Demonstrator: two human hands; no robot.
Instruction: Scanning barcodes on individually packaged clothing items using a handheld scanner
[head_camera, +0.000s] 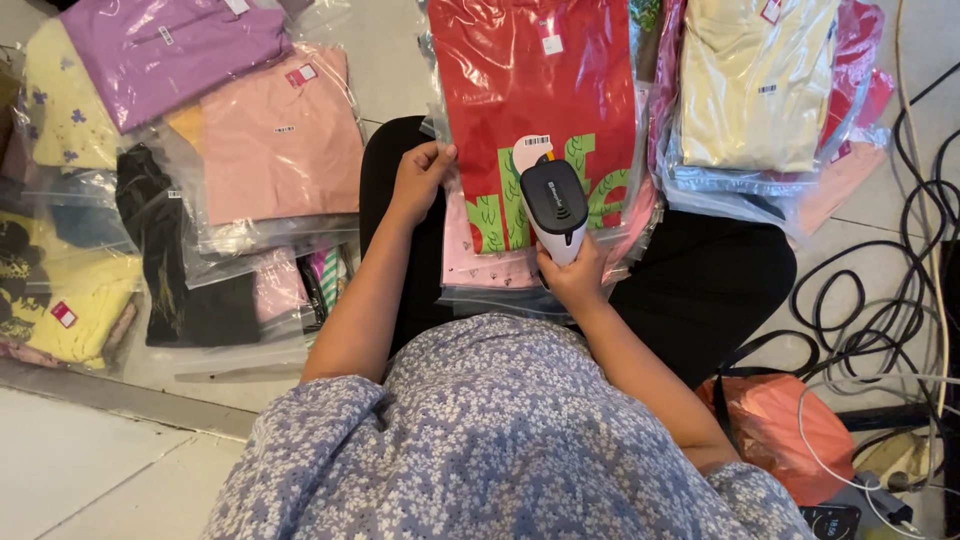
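Observation:
A red garment with green lettering, sealed in a clear plastic bag (540, 90), lies on my lap atop other bagged clothes. My left hand (418, 178) grips the bag's left edge. My right hand (575, 275) holds a white and black handheld barcode scanner (555, 208), its head pointing at a white sticker label (537, 142) on the bag. Under the red one lies a pink bagged garment (480, 262).
Bagged clothes are heaped at the left: pink (280, 135), purple (170, 50), yellow (70, 300), black (185, 290). A cream and pink stack (755, 90) sits at the upper right. Black and white cables (880, 290) and an orange bag (780, 420) lie on the right floor.

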